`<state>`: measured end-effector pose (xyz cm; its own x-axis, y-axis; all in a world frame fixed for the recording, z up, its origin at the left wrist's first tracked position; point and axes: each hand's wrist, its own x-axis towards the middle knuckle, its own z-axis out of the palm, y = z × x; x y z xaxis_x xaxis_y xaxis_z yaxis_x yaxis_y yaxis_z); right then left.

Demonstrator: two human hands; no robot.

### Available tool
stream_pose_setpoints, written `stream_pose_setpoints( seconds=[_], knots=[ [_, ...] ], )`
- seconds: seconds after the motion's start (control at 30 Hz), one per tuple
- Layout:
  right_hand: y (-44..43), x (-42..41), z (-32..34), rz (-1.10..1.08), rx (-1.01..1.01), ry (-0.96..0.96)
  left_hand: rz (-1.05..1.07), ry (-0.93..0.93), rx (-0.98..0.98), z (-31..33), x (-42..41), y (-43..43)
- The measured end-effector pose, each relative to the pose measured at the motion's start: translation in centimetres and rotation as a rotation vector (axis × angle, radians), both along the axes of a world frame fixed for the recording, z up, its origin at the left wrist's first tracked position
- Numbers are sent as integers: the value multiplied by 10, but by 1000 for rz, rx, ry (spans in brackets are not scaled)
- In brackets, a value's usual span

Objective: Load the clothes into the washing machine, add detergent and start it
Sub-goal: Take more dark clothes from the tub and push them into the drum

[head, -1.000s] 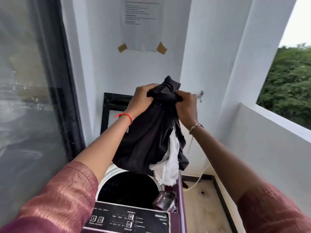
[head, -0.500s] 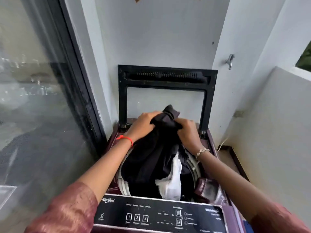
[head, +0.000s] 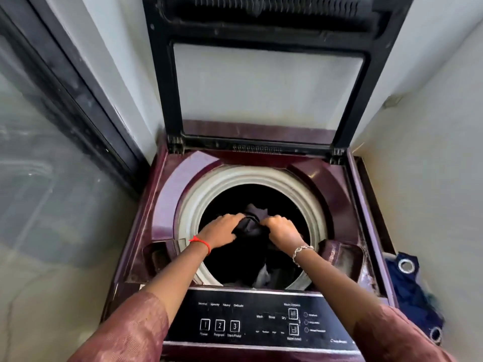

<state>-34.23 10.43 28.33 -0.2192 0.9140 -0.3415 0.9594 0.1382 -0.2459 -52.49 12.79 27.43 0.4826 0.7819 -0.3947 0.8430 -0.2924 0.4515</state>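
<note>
One maroon top-loading washing machine (head: 167, 194) is seen from above, wedged into a corner between one dark-framed glass door (head: 52, 178) on the left and one white wall (head: 431, 178) on the right. Its one black-framed lid with a translucent panel (head: 266, 87) is raised upright against the back wall. One round drum opening with a cream ribbed rim (head: 193, 205) is left fully uncovered, and one black control panel (head: 261, 333) with three numbered buttons (head: 219, 325) lies along the near edge. One blue fabric with two metal eyelets (head: 410, 291) is squeezed into the narrow gap on the right of the machine. One dark bundle of clothes (head: 251, 227) is held inside the drum, below the rim. Dark free space is left all round it, and a pale piece is dimly visible lower down. Two hands are counted: the left hand (head: 222, 231) and the right hand (head: 283, 228) are both clenched round the gathered top of the bundle, knuckles up, close together. Half a second earlier the bundle was held above the rim with white cloth hanging at its front; it has since been lowered into the drum.
</note>
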Motion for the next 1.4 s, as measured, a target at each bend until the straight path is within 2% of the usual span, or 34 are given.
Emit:
stream_pose_setpoints(
  seconds=[0.17,0.27,0.4,0.57,0.8,0.93,1.17,1.4],
  knots=[
    [-2,-3,-51,174,-384,-59,-59,211,-387,-38,-7,-12],
    [-5,-2,-58,175,-436,-88,-75,244,-441,-44,-9,-15],
    [1,4,-49,121,-366,-92,-50,188,-342,-30,-3,-6],
    [6,23,-6,-10,-239,-20,-15,56,-234,13,22,12],
    [-17,82,85,-225,173,110,-140,-179,92,87,100,31],
    [-56,138,114,-388,301,143,-288,-299,238,116,160,21],
    [-139,232,107,-621,333,102,-600,-326,230,125,281,-30],
    [-202,342,73,-760,231,97,-790,-136,217,71,409,-67]
  ],
)
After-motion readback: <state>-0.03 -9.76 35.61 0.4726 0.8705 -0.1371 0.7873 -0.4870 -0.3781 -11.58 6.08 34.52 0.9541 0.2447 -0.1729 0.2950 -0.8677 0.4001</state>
